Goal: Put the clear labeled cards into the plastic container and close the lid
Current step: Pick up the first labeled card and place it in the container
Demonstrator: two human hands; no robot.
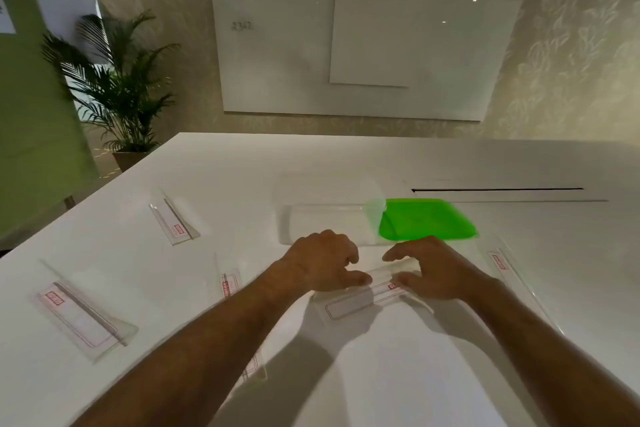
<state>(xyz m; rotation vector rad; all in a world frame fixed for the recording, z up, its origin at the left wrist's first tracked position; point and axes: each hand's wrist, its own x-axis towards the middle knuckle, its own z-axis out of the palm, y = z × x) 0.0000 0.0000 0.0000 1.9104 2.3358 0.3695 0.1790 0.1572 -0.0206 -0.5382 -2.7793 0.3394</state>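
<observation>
left hand (323, 262): palm down over the table, knuckles up, fingers curled downward; the thumb and fingertips press on the left end of a clear card. forearm bare, reaching in from the lower left.
right hand (431, 265): palm down, fingers spread and bent; index finger stretched toward the left hand, thumb tucked against the card's near edge. it pinches the right end of the same card. forearm bare, coming in from the lower right.
held card (360, 303): clear plastic with a thin red outline and a small red label near the right thumb; it lies between the two hands, near end low on the table, far end lifted slightly under the fingers. whether it is fully off the surface i cannot tell.
container (325, 218): clear plastic box, open, standing on the table just beyond the hands; its walls are hard to see against the white top.
lid (427, 220): bright green, lying flat on the table, just right of the container and touching or overlapping its right end.
far left card (175, 220): clear, red label at its near end, on the table well left of the container.
near left card (81, 317): clear, red label at its left end, close to the table's left edge.
middle card (230, 282): clear, red label, partly hidden behind the left forearm.
right card (502, 265): clear, red label at the far end, running toward the viewer beside the right forearm.
table (536, 288): white, with a dark slot line beyond the lid.
background: whiteboard (277, 55) on the wall, potted plant (117, 80) at left.
</observation>
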